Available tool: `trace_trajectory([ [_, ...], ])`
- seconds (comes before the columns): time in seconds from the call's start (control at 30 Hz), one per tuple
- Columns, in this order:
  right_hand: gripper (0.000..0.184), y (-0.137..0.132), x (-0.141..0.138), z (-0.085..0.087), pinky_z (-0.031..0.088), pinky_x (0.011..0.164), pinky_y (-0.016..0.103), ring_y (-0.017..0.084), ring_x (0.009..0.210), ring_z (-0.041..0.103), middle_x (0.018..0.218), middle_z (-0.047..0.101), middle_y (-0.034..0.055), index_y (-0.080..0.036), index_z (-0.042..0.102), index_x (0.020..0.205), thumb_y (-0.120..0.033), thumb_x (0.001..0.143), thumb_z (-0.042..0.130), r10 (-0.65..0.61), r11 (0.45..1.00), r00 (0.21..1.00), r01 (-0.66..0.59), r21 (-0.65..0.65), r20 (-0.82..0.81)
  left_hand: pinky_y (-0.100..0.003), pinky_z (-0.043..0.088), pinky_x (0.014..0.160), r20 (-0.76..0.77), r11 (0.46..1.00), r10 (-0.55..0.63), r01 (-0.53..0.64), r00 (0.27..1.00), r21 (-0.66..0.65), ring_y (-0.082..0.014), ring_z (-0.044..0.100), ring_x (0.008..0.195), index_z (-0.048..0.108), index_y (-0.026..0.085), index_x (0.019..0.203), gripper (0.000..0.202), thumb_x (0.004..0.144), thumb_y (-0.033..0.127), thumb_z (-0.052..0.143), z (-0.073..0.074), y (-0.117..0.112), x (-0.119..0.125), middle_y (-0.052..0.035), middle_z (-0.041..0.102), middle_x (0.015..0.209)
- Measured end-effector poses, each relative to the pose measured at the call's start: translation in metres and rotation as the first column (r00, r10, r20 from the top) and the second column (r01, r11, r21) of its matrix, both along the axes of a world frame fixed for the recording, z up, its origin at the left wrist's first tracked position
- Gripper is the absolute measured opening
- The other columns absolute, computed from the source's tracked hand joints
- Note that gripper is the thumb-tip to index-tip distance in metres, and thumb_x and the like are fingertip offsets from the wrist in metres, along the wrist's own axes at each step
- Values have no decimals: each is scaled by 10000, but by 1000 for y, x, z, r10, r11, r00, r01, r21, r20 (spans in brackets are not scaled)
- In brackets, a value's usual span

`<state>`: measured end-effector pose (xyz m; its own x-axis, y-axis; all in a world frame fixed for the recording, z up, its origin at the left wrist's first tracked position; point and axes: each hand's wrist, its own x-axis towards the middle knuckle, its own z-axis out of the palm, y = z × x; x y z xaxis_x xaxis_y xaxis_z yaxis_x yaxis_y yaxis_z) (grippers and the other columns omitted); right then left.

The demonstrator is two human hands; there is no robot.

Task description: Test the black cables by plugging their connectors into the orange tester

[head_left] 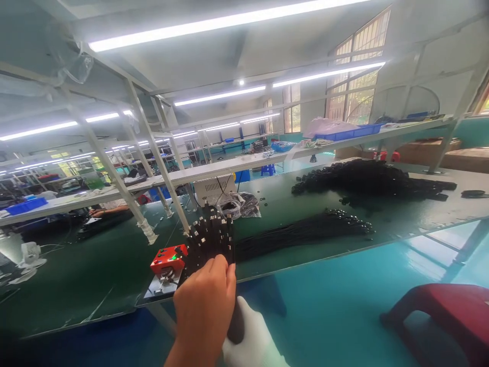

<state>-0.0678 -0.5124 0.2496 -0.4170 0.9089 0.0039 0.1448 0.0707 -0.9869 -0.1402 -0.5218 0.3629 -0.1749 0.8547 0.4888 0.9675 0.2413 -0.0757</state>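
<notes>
Green counter (282,204) under tube lights (229,26), and I've got a black cable bundle (208,239) up by its near edge: bare left grip (206,298) wrapped around it, gloved right grip (250,331) clasping it lower. Probably bendy, not heavy; I'd hold snugly below the metal plugs (229,216), since strands could slip.
</notes>
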Motion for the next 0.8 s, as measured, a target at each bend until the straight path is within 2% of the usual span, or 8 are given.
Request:
trace_trajectory([
  [0.2,343,3,-4,-2,473,633,244,179,671,627,749,677,31,-200,590,936,-77,616,601,-24,1000,1000,24,-2,-3,-257,326,526,151,947,-89,37,984,318,-136,544,483,507,214,573,280,840,297,523,-8,-1,-5,37,587,511],
  [0.37,304,-1,-5,10,448,588,232,155,625,590,708,649,6,-194,549,855,-33,597,563,-14,997,997,19,-73,75,-238,366,537,284,885,-48,-91,958,456,-125,562,479,564,217,561,242,770,336,594,14,13,-20,55,590,486],
  [0.43,296,-3,-6,15,440,578,231,152,617,581,703,644,6,-195,534,823,-20,587,561,-11,997,995,19,-78,103,-255,381,570,315,906,10,-142,949,400,-151,580,515,570,223,565,259,778,370,579,26,20,-29,40,605,499],
  [0.5,280,-5,-6,19,441,583,230,155,630,590,714,649,13,-196,525,795,-9,590,552,-18,997,995,25,-77,95,-279,370,565,331,952,112,-197,937,235,-190,588,549,584,233,594,268,797,406,554,34,24,-36,18,631,525],
  [0.57,270,-5,-8,21,453,603,234,165,657,611,730,662,21,-198,534,794,-6,603,541,-33,997,997,38,-69,76,-282,348,541,331,958,200,-254,922,130,-216,604,597,628,247,710,232,810,442,550,38,21,-38,9,681,614],
  [0.67,276,-4,-12,18,477,642,252,190,704,647,762,689,32,-199,555,826,-18,617,550,-42,997,997,47,-66,67,-265,346,545,293,949,184,-247,938,196,-198,625,641,634,260,802,217,832,460,554,35,9,-29,26,708,709],
  [0.7,279,-5,-14,16,483,652,255,196,720,659,777,699,36,-199,558,837,-22,620,556,-41,996,997,45,-71,62,-263,338,538,270,961,173,-222,947,165,-192,622,625,632,264,788,208,832,454,560,33,5,-24,36,698,684],
  [0.8,288,-7,-19,9,488,663,248,199,748,680,801,714,38,-199,569,863,-31,629,567,-27,997,997,31,-65,68,-267,278,496,200,979,200,-190,959,-69,-205,614,596,638,279,761,157,838,393,560,24,1,-13,47,681,641],
])
